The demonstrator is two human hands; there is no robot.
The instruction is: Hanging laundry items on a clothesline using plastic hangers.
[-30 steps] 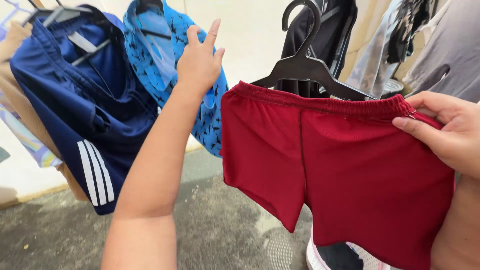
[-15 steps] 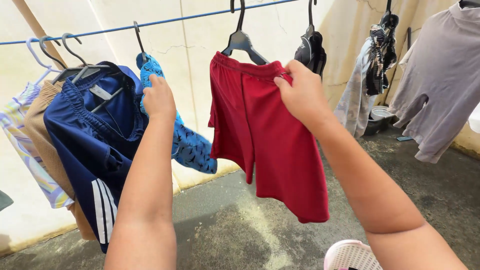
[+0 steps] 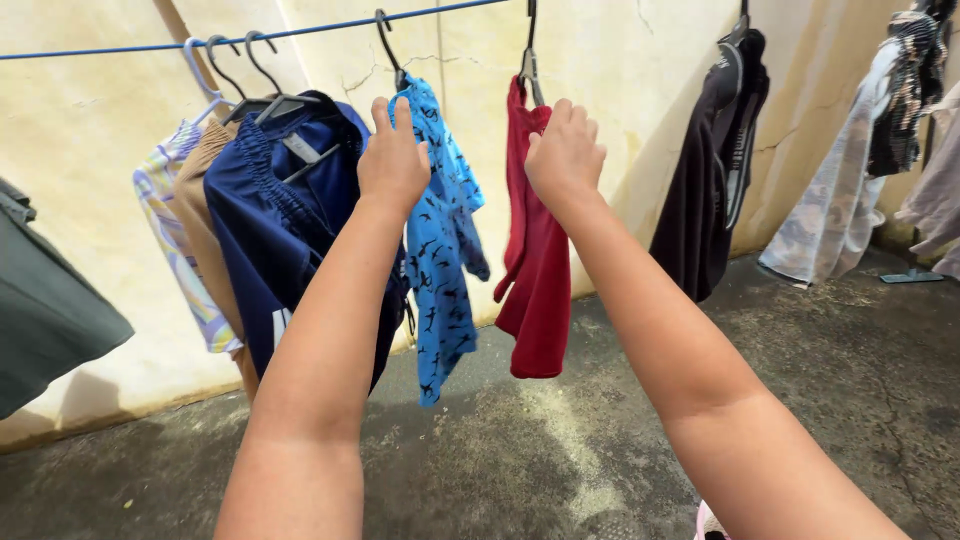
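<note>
Both hands up: L hand (image 3: 392, 160) at blue garment (image 3: 440, 240); R hand (image 3: 563, 155) on red shorts (image 3: 535, 270)

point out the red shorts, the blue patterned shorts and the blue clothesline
red shorts (image 3: 537, 290), head view, on the hanging leg fabric
blue patterned shorts (image 3: 442, 260), head view, on the middle of the cloth
blue clothesline (image 3: 120, 46), head view, on the bare stretch at left

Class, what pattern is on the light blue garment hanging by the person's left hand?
The light blue garment carries small dark bird-like shapes all over, clearest in the head view.
</note>
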